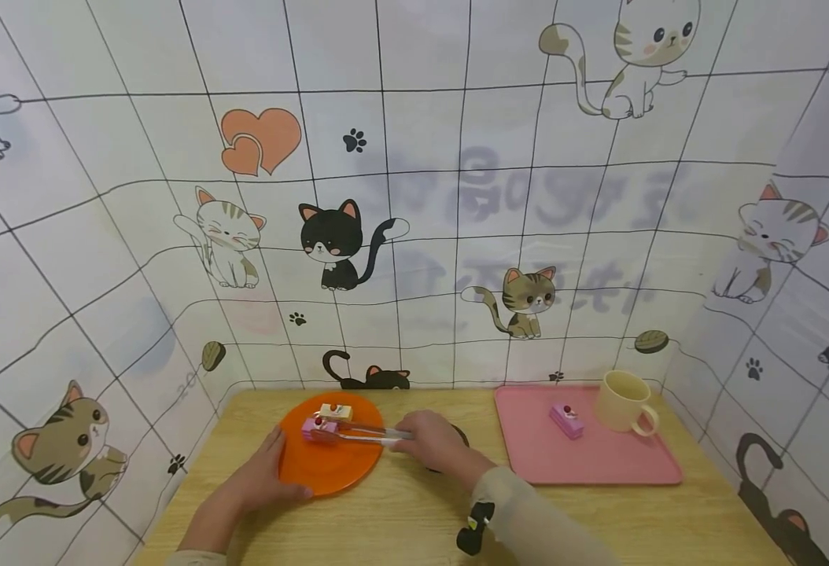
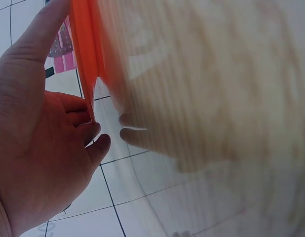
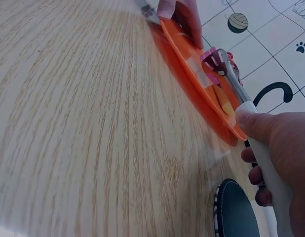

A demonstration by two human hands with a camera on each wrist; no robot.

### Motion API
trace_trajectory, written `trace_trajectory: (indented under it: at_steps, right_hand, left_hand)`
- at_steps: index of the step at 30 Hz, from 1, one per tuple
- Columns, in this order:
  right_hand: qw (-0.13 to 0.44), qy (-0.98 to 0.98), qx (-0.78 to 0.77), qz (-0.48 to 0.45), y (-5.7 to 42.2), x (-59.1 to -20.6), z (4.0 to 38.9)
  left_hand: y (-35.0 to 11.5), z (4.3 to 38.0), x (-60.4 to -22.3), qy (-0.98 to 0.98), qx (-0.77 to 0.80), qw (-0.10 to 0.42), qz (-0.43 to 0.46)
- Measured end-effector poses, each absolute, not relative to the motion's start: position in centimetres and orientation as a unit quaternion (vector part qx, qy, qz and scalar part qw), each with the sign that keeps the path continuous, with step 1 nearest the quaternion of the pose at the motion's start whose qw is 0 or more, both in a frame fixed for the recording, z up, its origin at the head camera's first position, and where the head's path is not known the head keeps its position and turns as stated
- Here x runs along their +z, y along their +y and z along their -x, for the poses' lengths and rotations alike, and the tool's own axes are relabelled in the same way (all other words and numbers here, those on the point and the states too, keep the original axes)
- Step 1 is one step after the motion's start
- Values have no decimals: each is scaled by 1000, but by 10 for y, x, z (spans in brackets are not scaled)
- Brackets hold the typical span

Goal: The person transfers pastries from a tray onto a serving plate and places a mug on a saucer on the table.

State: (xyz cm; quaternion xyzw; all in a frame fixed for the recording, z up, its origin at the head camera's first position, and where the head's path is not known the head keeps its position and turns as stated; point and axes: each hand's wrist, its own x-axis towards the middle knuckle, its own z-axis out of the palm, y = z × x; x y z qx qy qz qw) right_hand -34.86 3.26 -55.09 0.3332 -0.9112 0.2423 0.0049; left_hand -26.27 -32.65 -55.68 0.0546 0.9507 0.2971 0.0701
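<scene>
My right hand grips the pale handle of a pair of tongs. The tongs' metal ends lie against a pink toy cake slice on an orange plate. Just behind it on the plate sits a cream-coloured toy cake slice with a red berry on top. At the plate's left edge, my left hand holds the rim, thumb toward the front and fingers farther back. In the left wrist view the fingers bend beside the rim.
At the right lies a pink tray bearing another pink cake slice and a yellow mug. A dark round object stands on the wooden table behind my right hand, partly hidden. Cat-patterned walls enclose the table.
</scene>
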Motion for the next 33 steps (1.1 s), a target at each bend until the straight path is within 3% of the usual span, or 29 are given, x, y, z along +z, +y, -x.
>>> trace_trajectory:
  at_steps: [10, 33]
  right_hand:
    - [5, -913, 242, -330, 23, -555, 352]
    - [-57, -916, 280, -281, 12, -555, 351]
  left_hand:
    - [-325, 263, -556, 952, 293, 78, -47]
    - [-327, 266, -560, 952, 294, 83, -37]
